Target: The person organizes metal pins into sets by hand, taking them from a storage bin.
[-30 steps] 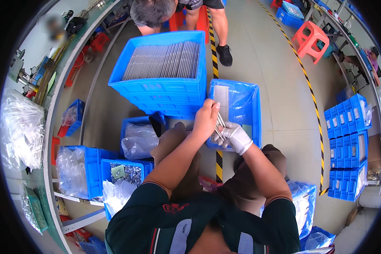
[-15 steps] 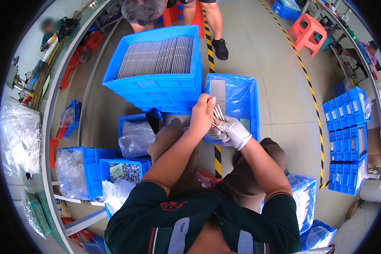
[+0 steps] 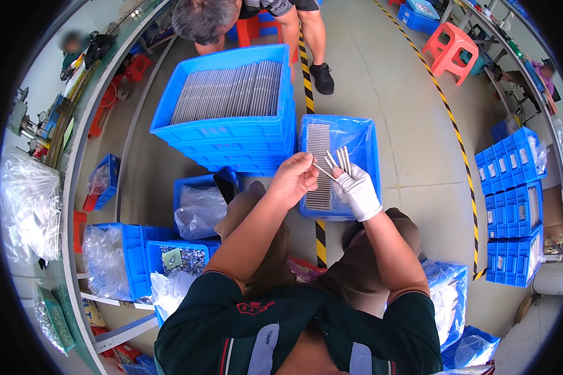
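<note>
My bare left hand [image 3: 294, 179] is closed in a pinch on the end of one slim metal rod [image 3: 323, 170], which slants across to my other hand. In a white glove, my right hand [image 3: 360, 195] grips several more silvery metal rods [image 3: 343, 157], fanned out above its fingers. Both hands are over the near half of a blue plastic bin [image 3: 374, 156]. Inside that bin, a neat row of metal rods [image 3: 319, 139] lies along the left side, and clear plastic film [image 3: 350, 132] lines the right.
Left of the bin rises a stack of blue crates [image 3: 225, 130], the top one full of long rods [image 3: 228, 90]. Another person [image 3: 206, 22] bends over behind it. Bagged blue bins [image 3: 131, 253] stand at my left, stacked blue crates [image 3: 513, 209] far right.
My hands have drawn apart, the left moving down and leftward, the right a little rightward. The rods in my gloved hand now spread out, with one reaching to my left fingers.
</note>
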Available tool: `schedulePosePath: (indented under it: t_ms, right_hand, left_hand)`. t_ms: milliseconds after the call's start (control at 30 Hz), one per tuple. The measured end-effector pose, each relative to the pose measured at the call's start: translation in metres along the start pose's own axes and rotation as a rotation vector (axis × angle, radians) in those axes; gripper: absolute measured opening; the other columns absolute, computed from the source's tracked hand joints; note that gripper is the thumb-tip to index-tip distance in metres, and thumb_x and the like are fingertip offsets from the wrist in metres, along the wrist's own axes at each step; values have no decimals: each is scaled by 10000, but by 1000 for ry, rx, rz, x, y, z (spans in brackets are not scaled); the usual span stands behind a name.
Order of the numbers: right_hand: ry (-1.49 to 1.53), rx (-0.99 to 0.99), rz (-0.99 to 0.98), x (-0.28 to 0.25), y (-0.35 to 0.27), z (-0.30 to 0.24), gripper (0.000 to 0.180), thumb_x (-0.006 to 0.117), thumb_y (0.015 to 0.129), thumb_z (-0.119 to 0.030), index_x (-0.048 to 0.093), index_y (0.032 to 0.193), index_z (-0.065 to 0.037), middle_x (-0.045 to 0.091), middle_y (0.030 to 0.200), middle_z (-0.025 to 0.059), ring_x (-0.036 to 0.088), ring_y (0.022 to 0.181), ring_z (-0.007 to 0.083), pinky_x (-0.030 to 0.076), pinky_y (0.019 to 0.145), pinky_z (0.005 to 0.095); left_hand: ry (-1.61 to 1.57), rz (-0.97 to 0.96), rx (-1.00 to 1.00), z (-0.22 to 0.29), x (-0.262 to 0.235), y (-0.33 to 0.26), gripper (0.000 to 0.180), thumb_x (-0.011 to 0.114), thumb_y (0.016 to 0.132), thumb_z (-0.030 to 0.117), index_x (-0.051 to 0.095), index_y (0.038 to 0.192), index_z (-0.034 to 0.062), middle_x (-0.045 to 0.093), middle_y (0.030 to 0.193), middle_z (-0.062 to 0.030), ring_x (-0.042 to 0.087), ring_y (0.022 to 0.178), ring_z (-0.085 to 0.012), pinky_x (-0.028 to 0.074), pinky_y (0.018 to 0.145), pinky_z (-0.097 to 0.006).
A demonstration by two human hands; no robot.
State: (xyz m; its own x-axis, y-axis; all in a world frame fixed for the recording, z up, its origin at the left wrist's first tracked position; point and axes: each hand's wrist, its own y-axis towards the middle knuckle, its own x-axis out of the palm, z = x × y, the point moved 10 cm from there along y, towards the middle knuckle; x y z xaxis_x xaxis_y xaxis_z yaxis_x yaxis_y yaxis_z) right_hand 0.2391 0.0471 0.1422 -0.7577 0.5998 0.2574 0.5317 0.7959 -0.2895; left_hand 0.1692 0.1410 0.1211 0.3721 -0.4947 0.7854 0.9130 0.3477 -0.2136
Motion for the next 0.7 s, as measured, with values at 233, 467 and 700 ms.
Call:
schedulePosePath:
  t_ms: [233, 467, 700]
  right_hand:
    - [-13, -9, 11, -4, 2, -1, 153, 561, 898, -145, 583, 999, -32, 460, 628, -53, 378, 511, 28, 290, 442, 198]
    - [-114, -39, -2, -5, 5, -1, 163, 582, 885, -163, 591, 959, -19, 489, 664, -41, 405, 572, 36, 332, 492, 202]
    - [-193, -71, 28, -9, 7, -4, 153, 590, 878, -161, 594, 941, -21, 492, 667, -34, 410, 588, 42, 343, 506, 210]
  left_hand:
    - [-8, -13, -18, -4, -1, 0, 126, 556, 905, 210, 539, 846, 100, 553, 693, -30, 469, 531, -102, 373, 512, -264]
    - [35, 14, 4, 0, -5, -1, 103, 580, 891, 178, 555, 858, 84, 565, 705, -40, 478, 543, -105, 383, 520, -268]
    - [205, 10, 29, 3, -2, -5, 100, 598, 877, 146, 581, 877, 48, 590, 724, -66, 500, 570, -116, 419, 545, -283]
